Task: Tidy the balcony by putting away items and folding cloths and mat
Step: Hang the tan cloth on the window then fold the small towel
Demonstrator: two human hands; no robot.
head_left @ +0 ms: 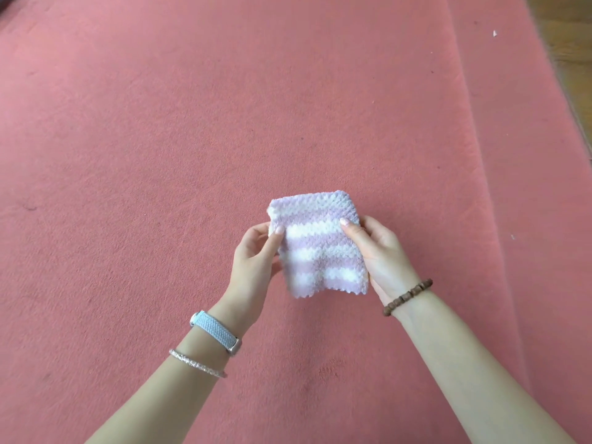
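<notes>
The left hand (256, 251) and right hand (381, 254) meet just below the centre of the frame, each pinching one side edge of the cloth (317, 251). On both sides the thumb lies on the cloth's upper face near the top corner, and the other fingers are hidden behind it. The cloth hangs between them in the air, clear of the mat (160, 123) underneath. It is small, with lilac and white stripes, and looks already doubled over, since its top edge is rounded and thick while its bottom edge is thin and scalloped.

The cloth looks plush, light and limp. It should sag wherever it is not held, will not crease sharply, and nothing about it seems fragile or slippery. The best grip is probably at the corners or side edges, as now, with the layers pinched together so they do not slide apart. Pressing it flat on the mat should help a further fold hold.

A watch (214, 331) and a thin bangle (197, 363) sit on the left wrist, and a bead bracelet (408, 296) on the right. The pink mat fills nearly the whole frame, with a ridge or edge running down its right part. Wooden floor (570, 43) shows at the upper right, with a tiny white scrap (495, 33) on the mat near it.
</notes>
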